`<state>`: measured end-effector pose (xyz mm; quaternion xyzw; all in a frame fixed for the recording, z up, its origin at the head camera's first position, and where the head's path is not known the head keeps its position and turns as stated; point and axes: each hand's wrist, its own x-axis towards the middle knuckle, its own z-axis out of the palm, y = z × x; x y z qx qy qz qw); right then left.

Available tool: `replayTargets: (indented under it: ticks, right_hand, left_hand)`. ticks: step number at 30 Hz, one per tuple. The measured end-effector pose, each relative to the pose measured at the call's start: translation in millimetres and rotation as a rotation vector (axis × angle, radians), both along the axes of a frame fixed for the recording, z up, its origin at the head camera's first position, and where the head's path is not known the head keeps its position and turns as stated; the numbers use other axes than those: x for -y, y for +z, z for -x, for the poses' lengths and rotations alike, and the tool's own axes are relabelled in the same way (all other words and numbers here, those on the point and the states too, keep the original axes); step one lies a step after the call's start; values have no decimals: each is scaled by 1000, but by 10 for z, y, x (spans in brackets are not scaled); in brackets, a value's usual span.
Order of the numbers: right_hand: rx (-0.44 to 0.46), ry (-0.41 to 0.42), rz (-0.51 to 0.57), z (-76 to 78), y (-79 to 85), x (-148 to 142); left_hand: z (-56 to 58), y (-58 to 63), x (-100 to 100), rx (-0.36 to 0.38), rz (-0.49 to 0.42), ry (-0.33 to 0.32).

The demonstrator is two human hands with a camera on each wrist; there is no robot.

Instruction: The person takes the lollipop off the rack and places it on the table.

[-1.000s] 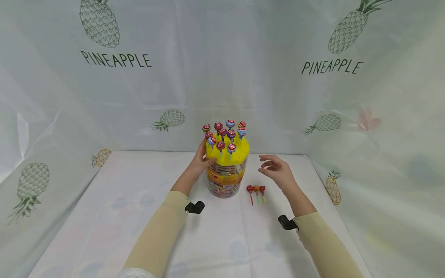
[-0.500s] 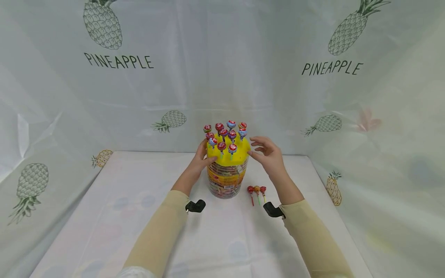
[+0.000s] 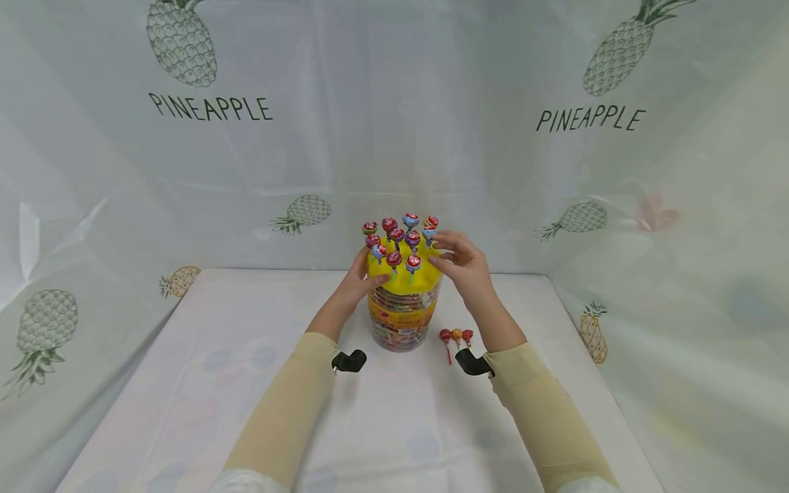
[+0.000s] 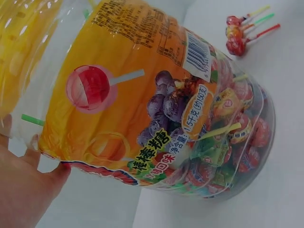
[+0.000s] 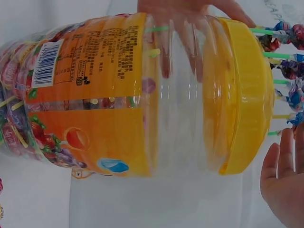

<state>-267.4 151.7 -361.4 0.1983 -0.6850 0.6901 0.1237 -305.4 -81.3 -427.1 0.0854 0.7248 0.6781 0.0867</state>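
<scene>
A clear plastic candy jar (image 3: 403, 320) stands upright, with several lollipops (image 3: 394, 259) stuck by their sticks into its yellow lid (image 3: 422, 279). My left hand (image 3: 356, 285) holds the jar's upper left side, thumb at the front of the lid and fingers round the side. My right hand (image 3: 464, 266) is at the lid's right edge, thumb and fingers apart. Its fingertips are beside the blue-wrapped lollipop (image 3: 429, 234); whether they touch it cannot be made out. In the right wrist view, the right fingers (image 5: 285, 156) lie close to a green lollipop stick (image 5: 275, 133).
Three lollipops (image 3: 457, 334) lie side by side on the white-covered table (image 3: 382, 418), right of the jar and partly behind the right wrist's black camera (image 3: 473, 363). Pineapple-printed curtains (image 3: 394, 137) hang behind and at both sides.
My right hand has moved left from beside the jar to the lid's right edge, next to the blue-wrapped lollipop. The left hand has kept its hold on the jar.
</scene>
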Motion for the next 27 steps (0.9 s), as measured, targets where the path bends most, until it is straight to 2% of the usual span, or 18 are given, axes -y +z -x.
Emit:
replayTargets:
  ticks: [11,20,27]
  right_hand:
    - [72,3,-38,-5,69,13]
    - [20,-108,-90,64,116,62]
    - [-27,-150,-101,73,120,88]
  left_hand:
    - [-15,-2,-1,-13,12,-9]
    - [-18,15,-12,16,18,5]
    - [-13,11,-1,30,-14,-11]
